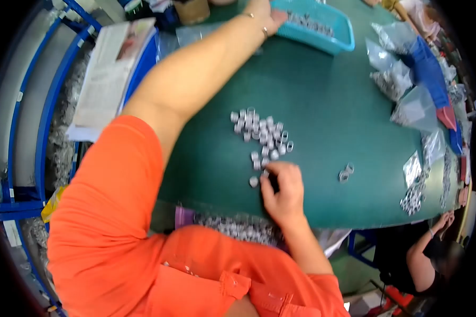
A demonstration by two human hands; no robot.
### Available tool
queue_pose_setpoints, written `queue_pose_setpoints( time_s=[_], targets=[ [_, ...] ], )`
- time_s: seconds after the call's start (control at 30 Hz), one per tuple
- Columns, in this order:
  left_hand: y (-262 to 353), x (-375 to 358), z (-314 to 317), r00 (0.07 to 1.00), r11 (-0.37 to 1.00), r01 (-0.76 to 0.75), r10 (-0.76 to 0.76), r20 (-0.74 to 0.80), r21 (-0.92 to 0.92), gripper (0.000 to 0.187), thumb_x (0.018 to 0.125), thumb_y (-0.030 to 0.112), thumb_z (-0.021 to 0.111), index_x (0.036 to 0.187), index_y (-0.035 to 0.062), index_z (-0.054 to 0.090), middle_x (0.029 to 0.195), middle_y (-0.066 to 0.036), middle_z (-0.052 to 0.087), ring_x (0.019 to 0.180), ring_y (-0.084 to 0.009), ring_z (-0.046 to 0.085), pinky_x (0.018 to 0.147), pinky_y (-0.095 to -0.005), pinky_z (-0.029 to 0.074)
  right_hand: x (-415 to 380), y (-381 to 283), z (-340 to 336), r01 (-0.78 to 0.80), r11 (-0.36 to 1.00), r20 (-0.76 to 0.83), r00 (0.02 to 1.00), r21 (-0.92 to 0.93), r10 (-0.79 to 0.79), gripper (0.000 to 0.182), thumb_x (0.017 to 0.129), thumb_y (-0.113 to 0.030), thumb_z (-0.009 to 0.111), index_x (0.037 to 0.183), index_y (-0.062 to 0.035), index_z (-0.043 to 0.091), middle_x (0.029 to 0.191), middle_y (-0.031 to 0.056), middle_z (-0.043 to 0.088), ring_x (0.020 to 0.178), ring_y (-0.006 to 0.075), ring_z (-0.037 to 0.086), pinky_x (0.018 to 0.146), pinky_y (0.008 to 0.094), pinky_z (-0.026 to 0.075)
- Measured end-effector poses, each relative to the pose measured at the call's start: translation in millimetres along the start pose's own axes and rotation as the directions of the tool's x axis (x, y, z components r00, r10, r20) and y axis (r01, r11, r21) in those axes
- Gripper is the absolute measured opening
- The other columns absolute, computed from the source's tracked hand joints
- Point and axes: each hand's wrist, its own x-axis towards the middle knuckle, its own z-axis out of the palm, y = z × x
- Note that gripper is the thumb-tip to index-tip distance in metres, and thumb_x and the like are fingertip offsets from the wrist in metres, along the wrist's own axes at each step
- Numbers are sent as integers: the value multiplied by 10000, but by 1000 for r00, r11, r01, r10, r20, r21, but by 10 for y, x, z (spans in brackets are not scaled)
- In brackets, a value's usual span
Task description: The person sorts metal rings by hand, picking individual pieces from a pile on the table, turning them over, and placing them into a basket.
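your right hand curls beside the metal rings on the green table, grip unclear; touch lightly, so none scatter; your left hand meets the teal basket, fingers too blurred to tell

We have our left hand at the turquoise plastic basket of small metal pieces, toward the far edge of the smooth green table. Near the front edge, our right hand reaches the closest pieces of a loose cluster of short silvery metal rings. Clear plastic bags lie along the right edge.
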Motion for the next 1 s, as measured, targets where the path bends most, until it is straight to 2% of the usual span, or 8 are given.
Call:
queue_pose_setpoints(
  time_s=[0.1,0.2,0.23,0.3,0.37,0.57,0.73,1.0],
  targets=[
    [134,-286,-448,986,990,75,-92,142,121,72,835,105,487,854,36,490,709,-46,496,609,-158,513,494,-266,439,-43,-17,-61,-256,950,-131,951,177,280,177,722,92,542,872,3,570,848,133,568,741,245,565,640,297,461],
    [228,-1093,-872,968,940,33,-114,222,341,73,811,151,587,764,96,572,699,-6,578,579,-100,505,507,-227,404,-140,158,-76,-299,895,-187,909,330,373,171,729,92,538,865,-5,573,853,123,569,743,223,563,635,287,461],
    [220,-1298,-1045,942,652,-231,-37,335,722,187,813,168,603,949,54,542,913,-74,529,715,-169,525,653,-268,440,-114,142,-107,-220,947,-182,947,233,265,175,728,92,539,868,-6,575,857,125,569,747,230,562,638,289,460],
    [196,-1646,-1295,879,-96,-476,-50,473,874,346,811,220,636,1083,18,567,1097,-108,492,868,-190,546,772,-280,461,-97,104,-112,-157,985,-115,980,73,165,190,716,75,579,883,-16,582,880,128,570,772,262,552,683,311,453],
    [20,-1865,-1568,859,-220,-501,-7,512,837,335,819,220,622,1081,22,560,1040,-115,509,876,-211,551,767,-303,461,-19,26,-47,-54,998,-91,994,-11,53,219,698,45,630,901,-22,583,906,130,574,807,290,547,743,340,441],
    [-221,-2395,-1553,824,-74,-566,-15,567,821,251,807,119,612,1009,-15,549,1014,-127,498,744,-196,554,713,-302,473,-127,24,14,-228,973,-46,972,34,229,254,680,47,683,903,-17,581,879,108,610,761,212,587,671,302,475],
    [-205,-2570,-1571,820,19,-570,-60,570,822,273,809,95,612,1059,0,557,986,-112,501,696,-168,548,643,-276,462,-266,-73,-71,-359,655,39,892,664,450,273,767,103,618,1001,16,507,957,121,613,855,126,587,762,248,505],
    [-262,-1826,-1558,646,-323,-718,20,763,617,531,863,401,522,1266,62,449,1380,-210,301,1271,-377,289,1058,-421,231,-357,-72,-135,-339,625,43,898,703,438,265,771,104,611,1000,20,507,960,119,614,832,137,591,754,248,501]
  ],
)
